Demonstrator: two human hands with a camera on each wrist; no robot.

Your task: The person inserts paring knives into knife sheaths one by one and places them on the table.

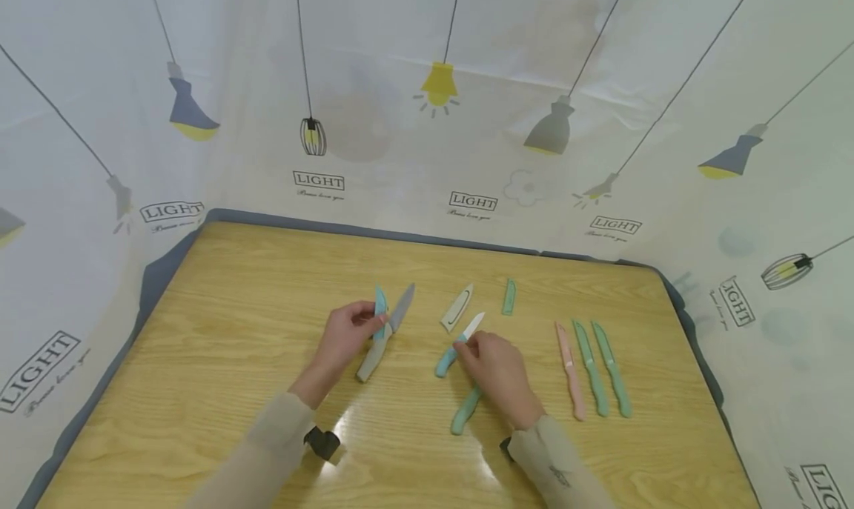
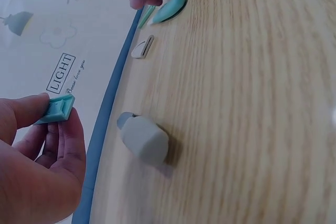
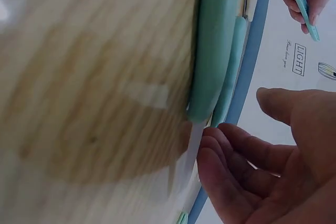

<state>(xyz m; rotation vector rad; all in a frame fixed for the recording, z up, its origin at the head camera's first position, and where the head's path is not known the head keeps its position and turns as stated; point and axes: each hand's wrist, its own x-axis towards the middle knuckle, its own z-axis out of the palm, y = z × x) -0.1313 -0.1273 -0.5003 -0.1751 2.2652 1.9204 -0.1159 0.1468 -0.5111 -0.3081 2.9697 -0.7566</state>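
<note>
Nearest on the wood-grain table (image 1: 233, 309), a knife with a curved green handle (image 1: 465, 413) lies partly hidden by the right hand (image 1: 497, 364), its thumb apart from loosely bent fingers. Just beyond lies a small white-bladed, blue-handled knife (image 1: 445, 362), close to those fingers. Leftward lies a grey-bladed knife with a beige-grey handle (image 1: 373, 359); the left hand (image 1: 345, 337) pinches a slim light-blue sheath (image 1: 381, 304) beside it. Farther lie a cream sheath (image 1: 457, 307) and a green sheath (image 1: 510, 297).
</note>
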